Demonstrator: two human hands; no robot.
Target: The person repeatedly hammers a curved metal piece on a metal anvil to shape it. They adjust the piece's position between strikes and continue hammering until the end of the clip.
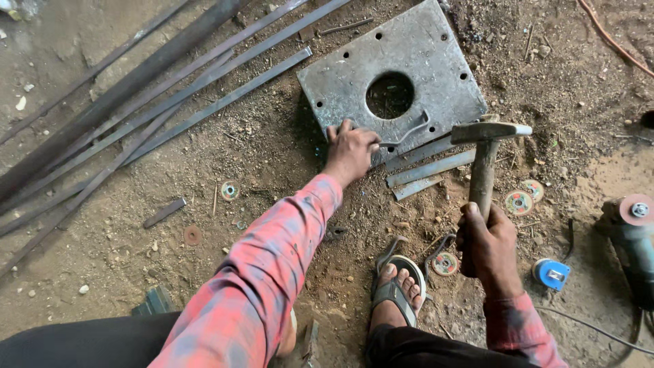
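My left hand (pixel 351 151) grips one end of a bent flat metal strip (pixel 410 131) that lies on a thick grey steel plate (pixel 340 85) with a round hole in its middle. My right hand (pixel 488 240) is closed around the wooden handle of a hammer (pixel 485 146), held upright with its steel head raised just right of the plate's near corner. Both sleeves are red plaid. Short flat steel pieces (pixel 429 168) lie on the dirt between the plate and the hammer.
Long steel bars (pixel 136 102) lie across the dirt at left. An angle grinder (pixel 630 238) rests at right, with grinding discs (pixel 519 202) and a blue spool (pixel 551 273) nearby. My sandalled foot (pixel 397 289) is below the hammer.
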